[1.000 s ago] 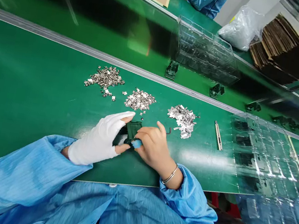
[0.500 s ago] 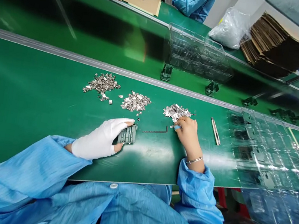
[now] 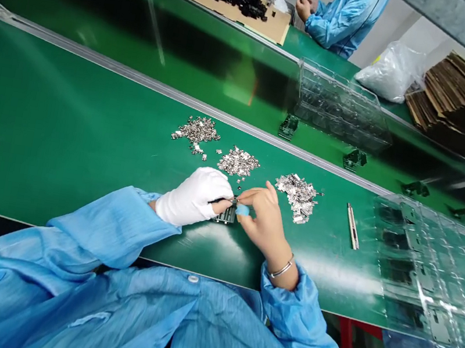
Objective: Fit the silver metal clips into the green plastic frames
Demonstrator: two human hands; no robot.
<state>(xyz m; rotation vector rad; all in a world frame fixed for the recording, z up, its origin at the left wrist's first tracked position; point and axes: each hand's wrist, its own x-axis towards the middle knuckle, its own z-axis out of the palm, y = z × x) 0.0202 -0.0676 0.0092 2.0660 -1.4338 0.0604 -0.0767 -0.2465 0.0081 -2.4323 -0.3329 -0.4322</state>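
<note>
My left hand (image 3: 196, 195), in a white glove with bare fingertips, is closed around a dark green plastic housing (image 3: 226, 215) with slots in it. The housing is held low over the green bench, its left part covered by the glove. At its upper edge, the fingertips of my right hand (image 3: 266, 222) meet those of the left in a pinch. A blue wrap (image 3: 242, 210) is on one right finger. What the right fingertips hold is too small and covered to make out. Just behind the hands lies a heap of small metal pieces (image 3: 238, 161).
Further heaps of metal pieces lie at the left (image 3: 197, 132) and right (image 3: 299, 193). A utility knife (image 3: 353, 225) lies right of them, near clear plastic trays (image 3: 433, 270). Green housings (image 3: 288, 126) stand beyond the metal rail (image 3: 153, 86). A co-worker's hands (image 3: 305, 6) are across the bench.
My right hand has left the right heap and come to the housing in my left hand. The left hand has turned over the housing's top. The hex key is now out of sight. The view has shifted.
</note>
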